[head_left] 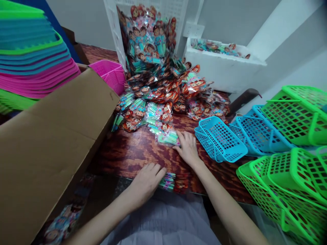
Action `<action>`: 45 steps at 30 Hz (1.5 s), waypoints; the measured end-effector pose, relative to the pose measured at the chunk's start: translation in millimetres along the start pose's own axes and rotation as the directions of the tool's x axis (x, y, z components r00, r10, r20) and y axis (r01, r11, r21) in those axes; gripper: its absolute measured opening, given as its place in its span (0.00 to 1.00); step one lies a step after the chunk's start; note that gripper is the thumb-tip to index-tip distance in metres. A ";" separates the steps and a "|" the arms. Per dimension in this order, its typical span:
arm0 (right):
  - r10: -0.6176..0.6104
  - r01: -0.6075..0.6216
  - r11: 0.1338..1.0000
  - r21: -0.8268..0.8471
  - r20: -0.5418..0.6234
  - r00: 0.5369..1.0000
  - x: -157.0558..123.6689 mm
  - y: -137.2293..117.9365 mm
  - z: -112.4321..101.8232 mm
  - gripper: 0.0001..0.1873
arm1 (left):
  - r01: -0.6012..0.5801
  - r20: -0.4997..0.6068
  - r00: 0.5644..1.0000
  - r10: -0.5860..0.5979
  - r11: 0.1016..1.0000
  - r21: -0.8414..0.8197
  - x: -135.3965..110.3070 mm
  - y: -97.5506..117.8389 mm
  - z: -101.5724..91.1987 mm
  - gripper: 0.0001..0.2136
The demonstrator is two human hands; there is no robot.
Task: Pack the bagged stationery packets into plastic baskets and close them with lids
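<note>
My left hand (pixel 146 180) is at the table's near edge, its fingers closed on the left end of a clear packet of thin, coloured sticks (pixel 167 181). The packet's right end, reddish and blurred, lies over the wood. Farther forward, my right hand (pixel 188 148) has its thumb and fingers around the right end of another clear packet with pale green sticks (pixel 167 137). That packet lies flat at the front of a large heap of similar packets (pixel 163 88) printed with cartoon figures. What exactly the sticks are, I cannot tell.
An open cardboard box (pixel 61 126) stands left, before stacked coloured baskets (pixel 33 61). A pink basket (pixel 109 73) is behind it. Blue baskets (pixel 222 139) and green baskets (pixel 283 183) stand right. A white crate (pixel 112 30) and a foam box (pixel 222 64) hold packets behind.
</note>
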State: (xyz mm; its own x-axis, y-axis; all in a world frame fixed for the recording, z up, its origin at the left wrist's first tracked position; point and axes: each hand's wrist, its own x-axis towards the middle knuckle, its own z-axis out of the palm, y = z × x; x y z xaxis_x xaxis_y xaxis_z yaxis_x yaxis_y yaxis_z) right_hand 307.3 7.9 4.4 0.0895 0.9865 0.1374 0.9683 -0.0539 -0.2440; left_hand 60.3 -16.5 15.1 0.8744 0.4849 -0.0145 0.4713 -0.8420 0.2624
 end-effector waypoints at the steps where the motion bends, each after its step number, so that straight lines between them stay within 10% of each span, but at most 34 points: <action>1: -0.015 0.015 1.000 0.020 0.009 1.000 5.1 0.5 -2.1 0.38 | 0.005 -0.002 1.000 -0.005 1.000 -0.003 -0.3 0.3 -0.3 0.21; 8: 0.059 -0.062 0.993 0.096 0.039 0.997 0.7 -3.3 -7.6 0.24 | 0.027 -0.033 0.999 -0.029 0.998 -0.049 -4.8 0.8 3.1 0.21; 17: -0.349 0.338 0.934 -0.113 -0.098 0.932 -39.5 -33.6 -10.5 0.28 | 0.025 -0.062 0.998 -0.027 0.999 -0.043 -8.7 2.6 12.6 0.22; 24: -0.384 0.378 0.923 -0.071 -0.143 0.912 -55.7 -24.0 -3.3 0.15 | 0.001 -0.082 0.997 -0.005 0.999 -0.054 -9.5 -0.4 14.5 0.20; 34: -0.397 0.369 0.918 -0.148 -0.369 0.840 -77.4 -1.9 8.3 0.25 | 0.016 -0.089 0.996 -0.023 0.997 -0.071 -10.9 2.6 12.9 0.21; 45: -0.363 0.352 0.931 -0.096 -0.341 0.867 -87.3 -1.1 9.5 0.16 | 0.042 -0.046 0.998 -0.047 0.995 -0.089 -10.2 3.3 10.8 0.23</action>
State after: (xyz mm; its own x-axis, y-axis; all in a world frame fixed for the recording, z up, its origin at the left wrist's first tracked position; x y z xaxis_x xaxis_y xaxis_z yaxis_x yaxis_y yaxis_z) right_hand 296.2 -76.8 -16.5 -0.1939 0.8220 0.5354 0.9554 0.2821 -0.0870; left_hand 54.1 -26.8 5.6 0.8453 0.5340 0.0181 0.4958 -0.7964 0.3463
